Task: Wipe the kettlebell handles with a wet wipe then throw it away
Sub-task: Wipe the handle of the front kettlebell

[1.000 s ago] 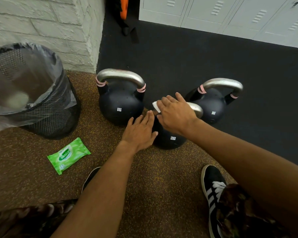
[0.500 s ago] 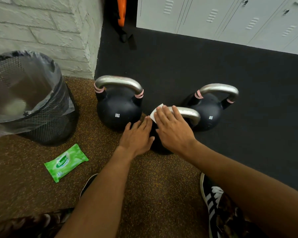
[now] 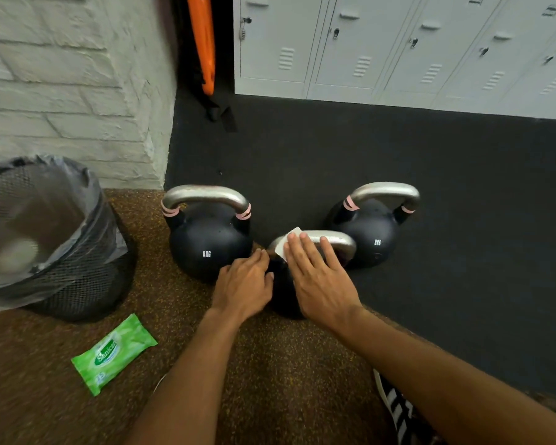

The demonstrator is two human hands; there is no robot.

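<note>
So the right hand [image 3: 321, 277] lies flat, fingers straight, pressing the wipe [image 3: 286, 244] onto the handle [image 3: 337, 240] of the front kettlebell [image 3: 284, 293], with no clenching. The left hand [image 3: 243, 284] rests loose on that bell's ball. Looks mid-wipe. Can't tell whether the two back kettlebells [image 3: 211, 245] [image 3: 371, 239] got done. The wipe hasn't reached the bin [image 3: 61, 284] at the floor's left edge, near the wipes pack [image 3: 114, 353].
</note>
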